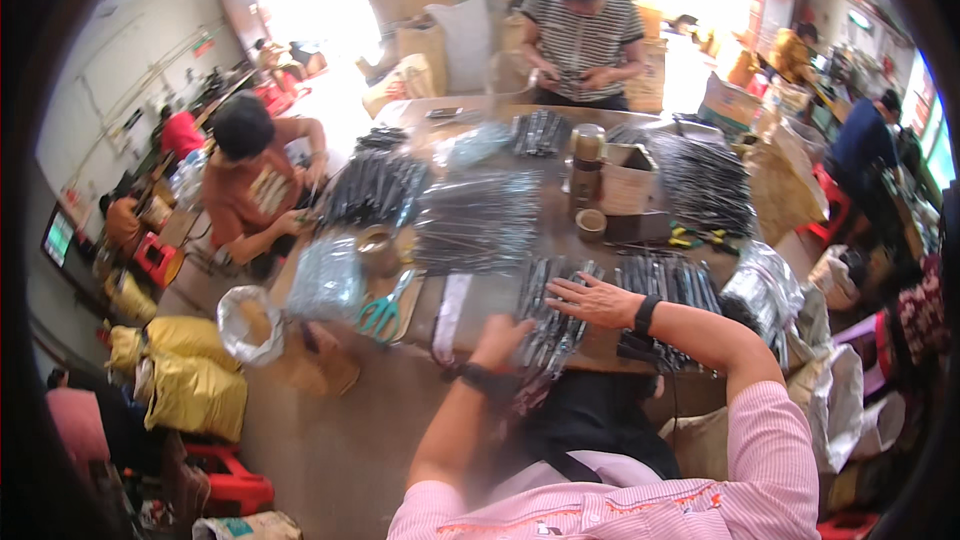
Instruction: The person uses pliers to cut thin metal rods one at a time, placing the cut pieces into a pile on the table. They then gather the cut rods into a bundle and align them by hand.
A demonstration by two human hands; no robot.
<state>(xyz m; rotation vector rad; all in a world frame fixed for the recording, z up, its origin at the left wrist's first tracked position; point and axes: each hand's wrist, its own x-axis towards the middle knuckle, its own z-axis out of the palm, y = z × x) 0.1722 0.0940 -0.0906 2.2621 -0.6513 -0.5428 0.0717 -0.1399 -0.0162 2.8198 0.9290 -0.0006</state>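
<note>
My right hand [600, 300] lies flat, fingers stretched, on a pile of thin dark metallic-looking strips [548, 330] at the near edge of the table. At the left side of that pile is my left hand [500, 340], smeared by motion, so its fingers cannot be read. Beside my right forearm spreads another pile of dark strips [665, 285]. Beyond my hands lies a wide stack of long thin pieces under clear plastic [478, 220]. Left of my left hand sit teal-handled scissors [380, 315] and a white strip [452, 310].
Tape rolls [591, 225], a brown flask [587, 165], an open box [628, 180] and yellow-handled pliers [700, 237] stand or lie on the table. Clear plastic bags [328, 275] rest at its left. Two people [580, 30] work across the table. Yellow sacks [195, 375] fill the left floor.
</note>
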